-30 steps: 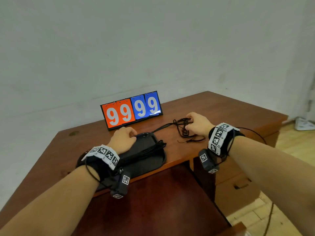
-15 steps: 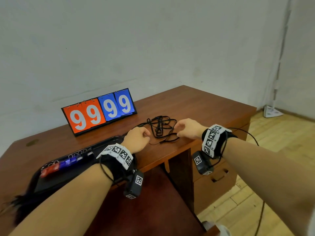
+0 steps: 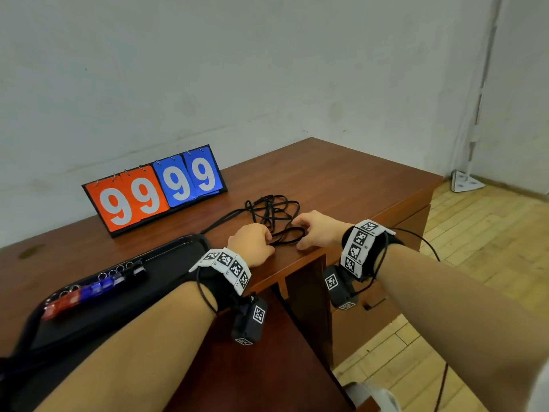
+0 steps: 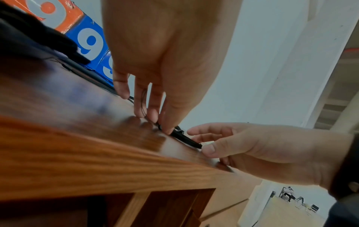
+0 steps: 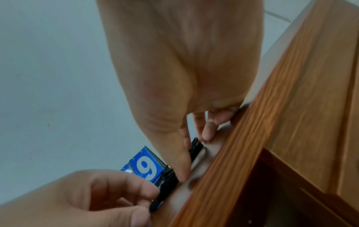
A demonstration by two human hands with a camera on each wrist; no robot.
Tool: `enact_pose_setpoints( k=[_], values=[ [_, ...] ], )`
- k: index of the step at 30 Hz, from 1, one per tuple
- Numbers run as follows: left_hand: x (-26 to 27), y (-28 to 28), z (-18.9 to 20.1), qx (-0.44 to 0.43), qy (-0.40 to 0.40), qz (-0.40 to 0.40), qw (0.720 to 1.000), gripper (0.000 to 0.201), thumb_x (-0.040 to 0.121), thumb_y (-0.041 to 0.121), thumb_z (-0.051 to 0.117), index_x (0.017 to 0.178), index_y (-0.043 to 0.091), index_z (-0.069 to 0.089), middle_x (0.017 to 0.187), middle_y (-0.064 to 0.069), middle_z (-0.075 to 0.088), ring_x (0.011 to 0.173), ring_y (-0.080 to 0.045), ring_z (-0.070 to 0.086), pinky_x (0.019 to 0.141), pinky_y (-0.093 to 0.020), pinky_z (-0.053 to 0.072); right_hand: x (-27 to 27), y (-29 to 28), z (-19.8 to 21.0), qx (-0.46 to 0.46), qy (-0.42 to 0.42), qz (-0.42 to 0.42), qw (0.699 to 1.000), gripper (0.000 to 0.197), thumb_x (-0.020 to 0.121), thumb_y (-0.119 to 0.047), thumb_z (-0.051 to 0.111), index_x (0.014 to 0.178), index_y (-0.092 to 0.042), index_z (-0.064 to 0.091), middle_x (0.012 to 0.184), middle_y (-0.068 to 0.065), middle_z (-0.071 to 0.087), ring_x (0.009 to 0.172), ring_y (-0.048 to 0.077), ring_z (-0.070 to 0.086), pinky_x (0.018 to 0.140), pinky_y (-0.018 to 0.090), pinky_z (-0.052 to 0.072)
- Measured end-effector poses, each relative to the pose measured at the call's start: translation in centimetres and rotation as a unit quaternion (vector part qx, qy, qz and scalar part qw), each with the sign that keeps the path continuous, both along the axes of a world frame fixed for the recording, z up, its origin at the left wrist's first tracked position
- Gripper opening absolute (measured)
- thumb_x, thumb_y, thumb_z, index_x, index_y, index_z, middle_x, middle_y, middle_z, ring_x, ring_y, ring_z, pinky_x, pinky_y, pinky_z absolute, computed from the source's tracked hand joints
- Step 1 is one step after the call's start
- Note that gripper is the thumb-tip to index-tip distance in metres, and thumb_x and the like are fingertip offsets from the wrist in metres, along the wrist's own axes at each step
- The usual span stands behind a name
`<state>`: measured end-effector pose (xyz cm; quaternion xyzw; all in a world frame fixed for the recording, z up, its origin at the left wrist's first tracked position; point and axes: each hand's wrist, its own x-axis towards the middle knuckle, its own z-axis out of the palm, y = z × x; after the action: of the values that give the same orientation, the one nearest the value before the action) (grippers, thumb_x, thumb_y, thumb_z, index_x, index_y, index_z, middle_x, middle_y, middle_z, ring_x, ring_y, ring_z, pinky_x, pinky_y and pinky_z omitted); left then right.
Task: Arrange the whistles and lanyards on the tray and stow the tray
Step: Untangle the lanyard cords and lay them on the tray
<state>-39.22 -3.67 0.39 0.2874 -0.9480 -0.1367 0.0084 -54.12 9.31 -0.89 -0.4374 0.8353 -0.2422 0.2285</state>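
Note:
A black tray (image 3: 181,248) lies on the desk at the left, with a row of red, blue and black whistles (image 3: 89,289) on it. A tangle of black lanyards (image 3: 273,209) lies on the desk to the right of the tray. My left hand (image 3: 269,237) pinches the near loop of a lanyard (image 4: 184,138) against the desk top. My right hand (image 3: 298,233) pinches the same loop from the right, thumb low and fingers above (image 5: 192,156). In the right wrist view the cord (image 5: 196,147) runs between both hands.
A flip scoreboard (image 3: 154,188) showing 99 99 stands behind the tray. The desk's near edge (image 3: 297,263) is just under both hands, with a drawer unit (image 3: 383,301) below at the right. The wall is close behind. Wooden floor lies to the right.
My left hand left the tray and came right to the lanyard tangle. My right hand drew back to the tangle's near loop. The head view turned right, so the tray sits further left.

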Motion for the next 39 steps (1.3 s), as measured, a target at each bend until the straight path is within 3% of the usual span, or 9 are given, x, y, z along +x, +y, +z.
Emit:
enact_pose_setpoints(
  k=[10, 15, 21, 23, 27, 30, 32, 36, 39],
  values=[
    [-1.1, 1.4, 0.2, -0.005, 0.013, 0.006, 1.000, 0.008, 0.091, 0.029, 0.062, 0.083, 0.030, 0.060, 0.099, 0.004, 0.067, 0.100, -0.022, 0.062, 0.094, -0.044, 0.050, 0.0, 0.4, 0.5, -0.034, -0.045, -0.006, 0.998, 0.071, 0.083, -0.019, 0.077, 0.145, -0.018, 0.042, 0.147, 0.004, 0.047, 0.135, 0.020, 0.045, 0.105, 0.030, 0.040],
    [-0.7, 1.2, 1.8, 0.019, 0.085, -0.004, 0.996, 0.011, 0.087, 0.021, 0.058, 0.079, 0.028, 0.061, 0.090, 0.004, 0.068, 0.081, -0.017, 0.065, 0.076, -0.035, 0.055, 0.2, 0.3, 0.8, -0.058, -0.003, -0.012, 0.998, 0.067, 0.084, -0.019, 0.076, 0.143, -0.018, 0.045, 0.145, 0.004, 0.048, 0.130, 0.021, 0.048, 0.096, 0.027, 0.040],
    [0.1, 0.9, 4.7, 0.024, 0.187, -0.023, 0.982, 0.009, 0.086, 0.018, 0.062, 0.085, 0.025, 0.066, 0.087, 0.006, 0.067, 0.079, -0.013, 0.063, 0.073, -0.032, 0.054, 1.6, -1.2, 2.1, -0.137, 0.064, -0.010, 0.989, 0.084, 0.077, -0.030, 0.078, 0.149, -0.026, 0.035, 0.146, 0.007, 0.037, 0.133, 0.028, 0.040, 0.110, 0.045, 0.039],
    [0.3, 0.7, 5.5, 0.027, 0.216, -0.022, 0.976, 0.009, 0.085, 0.018, 0.064, 0.085, 0.026, 0.066, 0.086, 0.008, 0.065, 0.079, -0.012, 0.063, 0.073, -0.030, 0.053, 2.5, -1.8, 3.0, -0.174, 0.061, 0.014, 0.983, 0.079, 0.079, -0.026, 0.075, 0.148, -0.023, 0.038, 0.148, 0.006, 0.040, 0.135, 0.025, 0.039, 0.111, 0.043, 0.038],
    [0.9, 0.5, 7.0, 0.021, 0.258, -0.020, 0.966, 0.011, 0.083, 0.017, 0.066, 0.082, 0.027, 0.064, 0.085, 0.008, 0.064, 0.080, -0.010, 0.062, 0.072, -0.028, 0.052, 4.1, -2.4, 4.3, -0.223, 0.060, 0.051, 0.972, 0.020, 0.088, -0.017, 0.065, 0.106, -0.010, 0.068, 0.102, 0.008, 0.068, 0.092, 0.020, 0.061, 0.081, 0.037, 0.048],
    [1.7, 0.0, 7.8, 0.027, 0.284, -0.005, 0.958, 0.005, 0.084, 0.017, 0.068, 0.086, 0.022, 0.068, 0.088, 0.005, 0.066, 0.083, -0.012, 0.062, 0.075, -0.030, 0.054, 4.4, -2.7, 4.7, -0.260, 0.032, 0.026, 0.965, 0.014, 0.093, -0.021, 0.061, 0.081, -0.018, 0.067, 0.083, 0.005, 0.070, 0.075, 0.017, 0.062, 0.070, 0.035, 0.048],
    [2.2, -0.5, 8.0, 0.042, 0.306, 0.012, 0.951, 0.004, 0.084, 0.016, 0.068, 0.086, 0.019, 0.069, 0.086, 0.003, 0.067, 0.084, -0.014, 0.064, 0.075, -0.032, 0.055, 4.4, -2.7, 5.0, -0.287, 0.013, 0.009, 0.958, 0.016, 0.095, -0.025, 0.060, 0.081, -0.024, 0.068, 0.082, -0.001, 0.073, 0.078, 0.015, 0.067, 0.075, 0.034, 0.053],
    [3.3, -1.5, 8.1, 0.088, 0.346, 0.058, 0.932, 0.008, 0.085, 0.014, 0.066, 0.081, 0.020, 0.068, 0.081, 0.001, 0.067, 0.081, -0.020, 0.067, 0.077, -0.036, 0.058, 4.4, -2.5, 5.7, -0.310, -0.003, -0.003, 0.951, 0.018, 0.096, -0.024, 0.058, 0.088, -0.013, 0.070, 0.078, 0.000, 0.074, 0.078, 0.021, 0.069, 0.077, 0.035, 0.055],
    [4.1, -2.3, 8.2, 0.102, 0.365, 0.078, 0.922, 0.013, 0.086, 0.015, 0.065, 0.077, 0.025, 0.065, 0.082, 0.002, 0.069, 0.081, -0.022, 0.069, 0.081, -0.040, 0.059, 4.2, -2.5, 6.1, -0.315, 0.000, -0.010, 0.949, 0.016, 0.097, -0.020, 0.057, 0.095, -0.012, 0.070, 0.078, 0.000, 0.074, 0.062, 0.008, 0.063, 0.060, 0.022, 0.050]
  ],
)
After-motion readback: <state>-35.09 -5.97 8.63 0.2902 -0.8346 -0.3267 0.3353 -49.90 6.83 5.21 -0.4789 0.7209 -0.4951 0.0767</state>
